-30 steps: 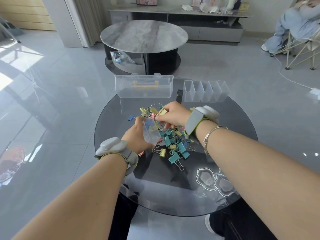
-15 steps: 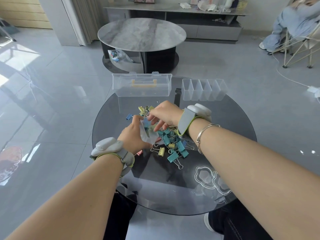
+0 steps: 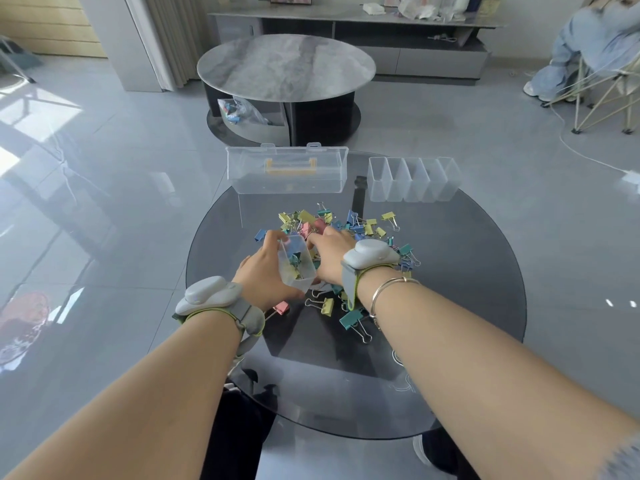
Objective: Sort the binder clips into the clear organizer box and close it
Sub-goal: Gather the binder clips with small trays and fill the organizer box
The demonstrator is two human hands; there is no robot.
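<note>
Clips (image 3: 360,226) lie piled mid-frame on the worktop (image 3: 467,271). Left hand (image 3: 266,271) fingers wrap a small clear bin (image 3: 298,263); right hand (image 3: 330,254) fingers curl down, hold unclear.

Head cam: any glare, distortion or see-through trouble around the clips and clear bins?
Head view: wide-angle bends the forearms outward. The floor shows bright window glare. The dark glass table mirrors the organizer box. The small clear bin in the left hand is see-through, so its edges are faint. Binder clips look sharp.
</note>
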